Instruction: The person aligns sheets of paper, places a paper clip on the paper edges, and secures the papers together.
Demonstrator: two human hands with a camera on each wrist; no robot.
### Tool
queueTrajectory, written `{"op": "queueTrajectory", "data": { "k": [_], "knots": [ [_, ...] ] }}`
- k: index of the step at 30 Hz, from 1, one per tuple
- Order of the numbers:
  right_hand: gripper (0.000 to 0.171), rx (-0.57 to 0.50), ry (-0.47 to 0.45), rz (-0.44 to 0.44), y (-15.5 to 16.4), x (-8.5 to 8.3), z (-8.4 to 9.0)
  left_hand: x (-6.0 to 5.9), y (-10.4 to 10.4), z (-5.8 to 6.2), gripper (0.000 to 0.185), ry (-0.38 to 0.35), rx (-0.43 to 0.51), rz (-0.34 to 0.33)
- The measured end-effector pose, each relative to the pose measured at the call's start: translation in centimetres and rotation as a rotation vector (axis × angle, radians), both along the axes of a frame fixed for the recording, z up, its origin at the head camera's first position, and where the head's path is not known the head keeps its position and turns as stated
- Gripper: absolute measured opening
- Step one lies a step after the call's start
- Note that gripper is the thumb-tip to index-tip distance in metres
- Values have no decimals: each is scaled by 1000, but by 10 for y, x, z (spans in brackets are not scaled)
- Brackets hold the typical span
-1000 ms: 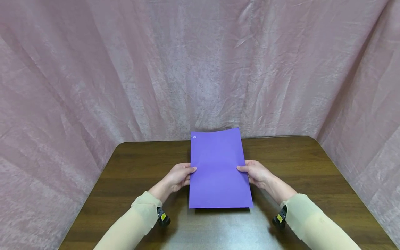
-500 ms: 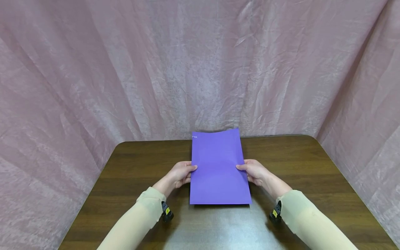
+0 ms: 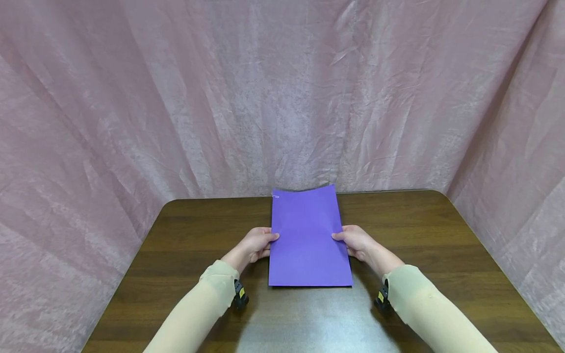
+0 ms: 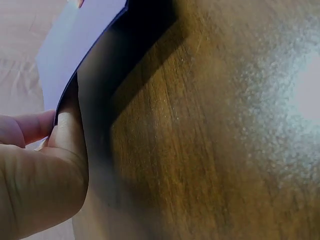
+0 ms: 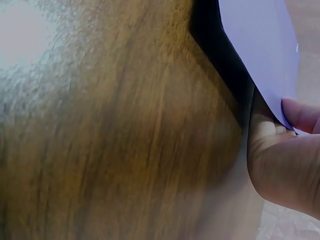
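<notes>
above the middle of one dark wooden table (image 3: 185, 230): one purple sheet (image 3: 306, 240), held off the surface, far edge tipped up toward the curtain, near edge low over the wood with a dark shadow beneath. one small white mark at the sheet's far left corner; too small to tell what.

two hands on it, one per long edge. left hand (image 3: 255, 246) pinching the left edge, thumb on top, fingers curled under. same pinch in the left wrist view: thumb (image 4: 42, 185) against the edge of the purple sheet (image 4: 75, 40), one fingertip showing behind it. right hand (image 3: 358, 242) pinching the right edge, thumb on top, fingers tucked beneath. right wrist view: purple sheet (image 5: 262, 47) nipped between thumb and one finger (image 5: 300, 114), wood grain of the table (image 5: 110, 150) below, apart from the paper.

two cream sleeves (image 3: 198, 314) reaching in from the near edge. two black wrist units, one on each forearm, the left (image 3: 240, 295) with a yellow patch, the right (image 3: 381, 298) likewise.

one pink crinkled curtain (image 3: 282, 93) wrapped round the far and side edges of the table. one pale glare patch on the wood near the body.
</notes>
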State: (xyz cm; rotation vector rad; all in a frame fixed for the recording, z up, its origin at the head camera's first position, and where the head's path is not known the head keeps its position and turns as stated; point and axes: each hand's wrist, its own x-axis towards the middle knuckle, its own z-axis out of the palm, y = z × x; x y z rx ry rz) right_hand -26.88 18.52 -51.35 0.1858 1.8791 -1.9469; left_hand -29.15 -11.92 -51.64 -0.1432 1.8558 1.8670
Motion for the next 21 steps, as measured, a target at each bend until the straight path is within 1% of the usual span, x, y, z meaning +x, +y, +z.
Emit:
{"op": "queueTrajectory", "data": {
  "k": [3,8,12,16,21],
  "knots": [
    [9,40,-2,-4,-1,-1,0,-1,0,-1,20,-1,-16,3],
    [10,106,5,-5,-2,-1,1,-2,0,2,12,0,-67,4],
    [16,130,23,-1,-1,-1,2,-2,0,4,7,6,-107,4],
    [21,126,39,1,0,-2,1,-2,0,5,9,15,-144,-3],
    [18,182,58,0,-1,-3,1,-2,-1,5,18,36,-199,-24]
  ]
}}
